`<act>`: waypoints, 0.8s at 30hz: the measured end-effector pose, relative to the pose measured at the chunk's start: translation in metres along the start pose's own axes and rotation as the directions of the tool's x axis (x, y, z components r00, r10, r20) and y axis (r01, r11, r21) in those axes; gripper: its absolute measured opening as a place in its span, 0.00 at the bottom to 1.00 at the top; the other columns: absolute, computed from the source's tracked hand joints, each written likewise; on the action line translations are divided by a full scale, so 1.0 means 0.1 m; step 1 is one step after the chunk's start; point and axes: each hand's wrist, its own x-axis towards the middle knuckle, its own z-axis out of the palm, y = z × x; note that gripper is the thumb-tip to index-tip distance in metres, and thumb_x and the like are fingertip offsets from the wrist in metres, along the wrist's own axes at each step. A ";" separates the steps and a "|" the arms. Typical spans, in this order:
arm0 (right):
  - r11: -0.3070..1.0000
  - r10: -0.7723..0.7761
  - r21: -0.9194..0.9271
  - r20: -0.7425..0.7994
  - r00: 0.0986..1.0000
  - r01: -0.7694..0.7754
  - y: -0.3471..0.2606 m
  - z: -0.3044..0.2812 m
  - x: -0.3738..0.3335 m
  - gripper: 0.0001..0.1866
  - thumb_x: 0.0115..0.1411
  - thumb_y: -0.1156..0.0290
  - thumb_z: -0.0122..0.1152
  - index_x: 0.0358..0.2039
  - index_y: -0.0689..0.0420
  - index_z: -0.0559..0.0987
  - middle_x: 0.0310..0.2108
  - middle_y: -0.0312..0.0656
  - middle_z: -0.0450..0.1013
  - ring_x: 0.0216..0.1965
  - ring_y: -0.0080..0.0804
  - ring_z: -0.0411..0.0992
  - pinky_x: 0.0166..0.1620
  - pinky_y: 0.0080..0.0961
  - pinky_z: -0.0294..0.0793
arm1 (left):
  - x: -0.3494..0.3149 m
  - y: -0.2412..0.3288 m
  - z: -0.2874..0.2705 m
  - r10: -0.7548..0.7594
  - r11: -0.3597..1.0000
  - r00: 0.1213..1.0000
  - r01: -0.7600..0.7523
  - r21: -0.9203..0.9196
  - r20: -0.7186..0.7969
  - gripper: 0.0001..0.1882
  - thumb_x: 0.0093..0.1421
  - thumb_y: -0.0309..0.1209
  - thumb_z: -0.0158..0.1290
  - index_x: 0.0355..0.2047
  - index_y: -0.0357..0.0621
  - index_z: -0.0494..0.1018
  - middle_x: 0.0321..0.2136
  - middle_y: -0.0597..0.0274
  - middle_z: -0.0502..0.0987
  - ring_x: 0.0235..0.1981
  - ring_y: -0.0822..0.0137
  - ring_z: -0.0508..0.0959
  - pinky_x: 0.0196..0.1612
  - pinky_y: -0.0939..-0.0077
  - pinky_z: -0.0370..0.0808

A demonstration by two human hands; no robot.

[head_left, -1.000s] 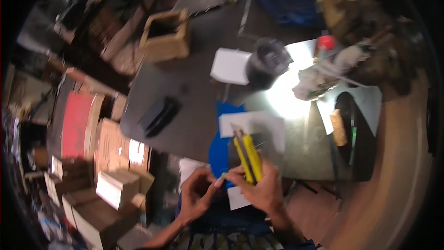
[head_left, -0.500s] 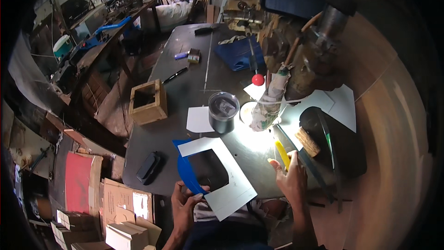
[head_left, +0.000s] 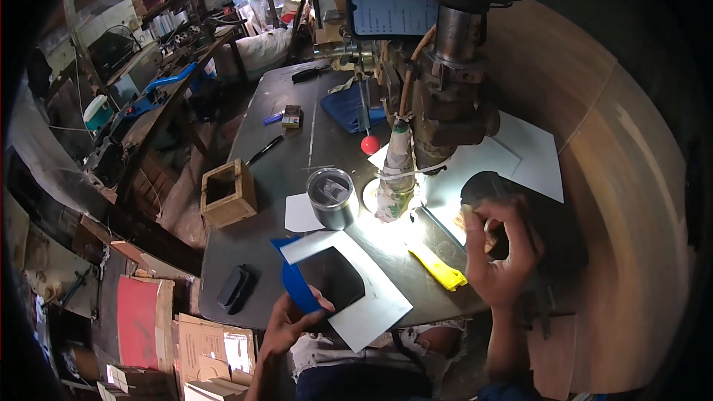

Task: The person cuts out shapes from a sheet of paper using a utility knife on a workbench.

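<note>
At a dark surface (head_left: 271,249) in a cluttered workshop, a seated person's left hand (head_left: 286,323) grasps the lower end of a blue piece (head_left: 297,288) that runs along the nine-o'clock side of a white card (head_left: 380,293). Fingers close on the blue edge, seemingly to steady both, as the card's near corner juts past the surface at six o'clock, over the lap. At the card's three o'clock, a yellow cutter (head_left: 438,267) lies unheld, apparently placed within easy reach of the right hand (head_left: 505,258). A wrapped lamp (head_left: 396,178) at one o'clock seems positioned to light this near side. A tumbler (head_left: 331,206) stands at twelve; a wooden box (head_left: 236,208) at ten and a black case (head_left: 235,287) at nine sit clear of both hands. The left forearm enters low from seven o'clock; the right rises steeply from four, fingers curled toward the thumb above the surface. Blur and shadow hide whether they grasp anything; I cannot tell.
</note>
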 end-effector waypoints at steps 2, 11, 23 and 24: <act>0.883 -0.467 0.001 -0.099 0.878 0.470 -0.16 0.01 0.32 0.09 0.56 0.82 0.67 0.37 0.63 0.77 0.35 0.48 0.77 0.39 0.39 0.75 0.45 0.33 0.74 | 0.01 -0.02 -0.03 0.035 0.997 0.994 -0.042 0.063 0.103 0.20 0.61 0.17 0.60 0.51 0.40 0.69 0.43 0.51 0.82 0.46 0.60 0.83 0.52 0.62 0.80; 0.865 -0.196 0.336 -0.457 0.868 0.373 0.41 -0.19 1.89 0.17 0.68 0.63 0.67 0.49 0.63 0.82 0.40 0.41 0.82 0.44 0.26 0.79 0.50 0.26 0.77 | 0.04 -0.10 0.02 0.034 0.997 0.999 -0.035 -0.070 -0.017 0.11 0.59 0.23 0.64 0.40 0.35 0.74 0.42 0.46 0.81 0.46 0.55 0.84 0.54 0.59 0.81; 0.882 -0.381 0.331 0.080 0.921 0.336 0.62 -0.05 2.56 0.33 0.62 0.65 0.74 0.67 0.53 0.73 0.23 0.31 0.74 0.30 0.12 0.69 0.38 0.18 0.70 | 0.01 -0.09 0.30 0.182 0.968 0.944 -0.123 0.218 -0.275 0.10 0.66 0.28 0.60 0.37 0.28 0.79 0.38 0.44 0.82 0.36 0.62 0.84 0.44 0.64 0.85; 0.873 -0.399 0.330 0.066 0.914 0.358 0.63 -0.04 2.56 0.34 0.61 0.66 0.75 0.67 0.52 0.73 0.23 0.31 0.74 0.29 0.12 0.69 0.37 0.18 0.70 | 0.03 -0.12 0.28 0.205 0.962 0.941 -0.143 0.235 -0.270 0.10 0.66 0.27 0.61 0.37 0.28 0.79 0.38 0.44 0.82 0.35 0.62 0.84 0.43 0.65 0.86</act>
